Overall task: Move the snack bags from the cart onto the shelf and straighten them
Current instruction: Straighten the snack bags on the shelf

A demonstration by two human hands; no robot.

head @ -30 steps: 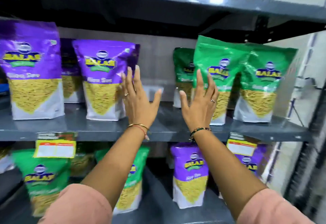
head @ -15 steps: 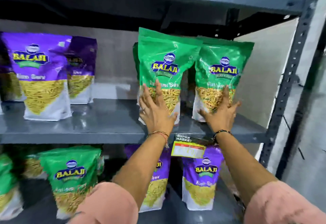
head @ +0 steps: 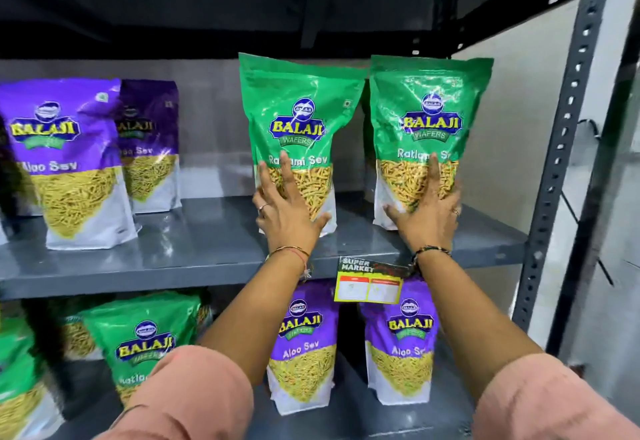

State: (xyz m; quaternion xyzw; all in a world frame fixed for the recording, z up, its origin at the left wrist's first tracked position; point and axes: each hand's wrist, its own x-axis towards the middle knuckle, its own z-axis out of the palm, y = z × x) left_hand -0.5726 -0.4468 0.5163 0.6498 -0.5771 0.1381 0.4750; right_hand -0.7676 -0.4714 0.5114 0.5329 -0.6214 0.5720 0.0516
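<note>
Both your hands are flat against the two green bags on the middle shelf. Your left hand is spread wide on the lower front of the left green bag, fingers fanned up over the clear window, thumb out by the bag's bottom right corner. Your right hand is doing the same on the right green bag, fingers up, thumb pointing left along the bottom. Neither hand is gripping anything, just open palms pressed on the fronts.

Both green bags stand upright side by side near the right end of the shelf, top edges almost touching, the left one leaning a bit to the right. Further left on the same shelf there's a purple bag standing near the front with a second purple bag just behind and right of it, well apart from the green ones.

A yellow price tag hangs off the shelf edge between your wrists. The shelf below has two more purple bags standing under your arms and a green one to the left.
</note>
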